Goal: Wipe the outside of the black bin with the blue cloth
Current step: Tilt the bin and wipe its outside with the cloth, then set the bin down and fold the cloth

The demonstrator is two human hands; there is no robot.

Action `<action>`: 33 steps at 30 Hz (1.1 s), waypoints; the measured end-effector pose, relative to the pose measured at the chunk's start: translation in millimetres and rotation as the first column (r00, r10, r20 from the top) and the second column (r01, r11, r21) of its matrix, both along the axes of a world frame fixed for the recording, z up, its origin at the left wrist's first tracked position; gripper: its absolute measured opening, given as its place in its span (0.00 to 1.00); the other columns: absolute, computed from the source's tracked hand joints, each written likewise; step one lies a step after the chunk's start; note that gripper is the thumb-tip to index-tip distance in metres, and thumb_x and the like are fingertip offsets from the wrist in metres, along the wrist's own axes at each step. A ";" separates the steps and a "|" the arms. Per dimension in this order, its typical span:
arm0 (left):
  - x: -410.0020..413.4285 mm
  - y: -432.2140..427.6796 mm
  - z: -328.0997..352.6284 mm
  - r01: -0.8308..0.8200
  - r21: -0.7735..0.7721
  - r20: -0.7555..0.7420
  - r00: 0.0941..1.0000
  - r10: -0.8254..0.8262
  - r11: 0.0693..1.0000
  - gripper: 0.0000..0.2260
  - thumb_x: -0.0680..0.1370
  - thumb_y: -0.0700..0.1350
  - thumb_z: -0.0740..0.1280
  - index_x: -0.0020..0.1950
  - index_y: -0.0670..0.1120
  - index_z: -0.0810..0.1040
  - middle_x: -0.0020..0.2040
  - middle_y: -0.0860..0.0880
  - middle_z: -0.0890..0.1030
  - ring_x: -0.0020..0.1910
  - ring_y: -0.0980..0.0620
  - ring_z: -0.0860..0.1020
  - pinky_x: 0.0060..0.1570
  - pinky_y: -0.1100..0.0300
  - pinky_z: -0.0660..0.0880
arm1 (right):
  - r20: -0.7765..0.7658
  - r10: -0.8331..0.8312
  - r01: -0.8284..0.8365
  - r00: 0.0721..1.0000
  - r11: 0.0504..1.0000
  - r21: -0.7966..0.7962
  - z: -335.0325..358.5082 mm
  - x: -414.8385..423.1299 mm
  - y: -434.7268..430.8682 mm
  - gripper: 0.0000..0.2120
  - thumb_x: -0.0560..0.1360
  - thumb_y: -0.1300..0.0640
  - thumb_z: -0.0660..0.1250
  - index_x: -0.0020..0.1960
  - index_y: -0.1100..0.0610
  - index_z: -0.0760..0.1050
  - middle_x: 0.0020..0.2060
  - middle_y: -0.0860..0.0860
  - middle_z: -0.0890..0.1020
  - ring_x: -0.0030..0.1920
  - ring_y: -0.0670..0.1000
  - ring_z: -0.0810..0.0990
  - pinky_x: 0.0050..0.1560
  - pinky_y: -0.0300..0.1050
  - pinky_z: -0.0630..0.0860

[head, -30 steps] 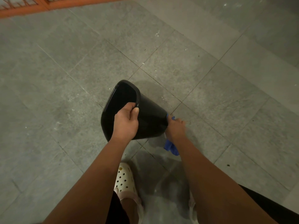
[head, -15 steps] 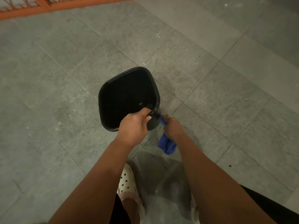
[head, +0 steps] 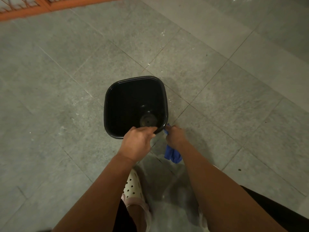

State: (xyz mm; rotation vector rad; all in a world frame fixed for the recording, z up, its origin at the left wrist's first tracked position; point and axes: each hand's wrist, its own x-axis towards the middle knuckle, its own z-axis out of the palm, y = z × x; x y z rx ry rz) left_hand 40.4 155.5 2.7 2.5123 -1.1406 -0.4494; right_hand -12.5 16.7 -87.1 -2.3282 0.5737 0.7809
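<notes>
The black bin (head: 117, 104) stands upright on the grey tiled floor, its open mouth facing up at me. My left hand (head: 138, 142) grips the near rim of the bin, fingers over the edge. My right hand (head: 175, 136) is closed on the blue cloth (head: 173, 154) and presses it against the bin's near right corner, just below the rim. Most of the cloth hangs below my right hand. The bin's outer walls are mostly hidden from this angle.
A cream perforated clog (head: 133, 185) on my foot sits just behind the bin. Grey stone tiles (head: 217, 97) spread on all sides. An orange frame (head: 25, 10) runs along the far left edge of the floor.
The bin went from lying tilted on its side to standing upright with its mouth up. My left hand shifted along the rim; my right hand stayed with the cloth at the bin's right side.
</notes>
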 end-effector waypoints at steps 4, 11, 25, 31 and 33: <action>-8.2 6.7 -6.7 -0.008 0.009 -0.122 0.993 0.009 1.000 0.11 0.75 0.38 0.68 0.57 0.46 0.81 0.44 0.49 0.84 0.42 0.52 0.82 0.48 0.63 0.72 | -0.019 -0.044 0.045 0.999 0.998 0.039 -2.3 -3.4 1.3 0.23 0.76 0.66 0.55 0.69 0.53 0.65 0.60 0.59 0.73 0.60 0.57 0.71 0.65 0.51 0.66; -16.2 11.6 -21.1 -0.021 0.099 -0.225 0.973 0.043 0.995 0.14 0.79 0.44 0.64 0.64 0.50 0.77 0.55 0.51 0.82 0.55 0.52 0.78 0.59 0.54 0.74 | -0.019 -0.181 0.182 0.983 0.974 0.133 -17.6 -11.8 0.3 0.23 0.74 0.67 0.56 0.67 0.53 0.68 0.57 0.56 0.76 0.56 0.56 0.74 0.59 0.49 0.70; -14.1 6.1 -25.0 -0.067 0.076 -0.247 0.965 0.084 0.995 0.19 0.78 0.49 0.64 0.69 0.49 0.73 0.62 0.52 0.78 0.57 0.53 0.78 0.60 0.55 0.74 | -0.043 -0.729 0.669 0.683 0.602 0.437 -20.9 -23.8 -40.3 0.13 0.76 0.63 0.60 0.60 0.58 0.70 0.51 0.55 0.77 0.52 0.53 0.76 0.50 0.48 0.74; -19.7 -20.5 -21.6 -0.101 -0.074 -0.012 0.995 0.100 0.992 0.17 0.76 0.50 0.61 0.59 0.44 0.79 0.52 0.47 0.78 0.49 0.51 0.76 0.50 0.55 0.77 | -0.214 -0.877 0.709 0.431 0.182 0.682 -3.1 -26.5 -78.7 0.07 0.75 0.70 0.60 0.42 0.61 0.74 0.37 0.56 0.77 0.40 0.54 0.77 0.42 0.47 0.74; -21.6 -41.3 -18.4 -0.090 -0.180 0.029 0.995 0.097 0.979 0.13 0.76 0.44 0.63 0.57 0.41 0.79 0.49 0.45 0.76 0.48 0.49 0.74 0.49 0.55 0.76 | -0.240 -0.870 0.666 0.431 0.127 0.735 4.7 -25.5 -91.4 0.09 0.75 0.70 0.59 0.41 0.61 0.74 0.36 0.57 0.78 0.38 0.54 0.76 0.40 0.47 0.74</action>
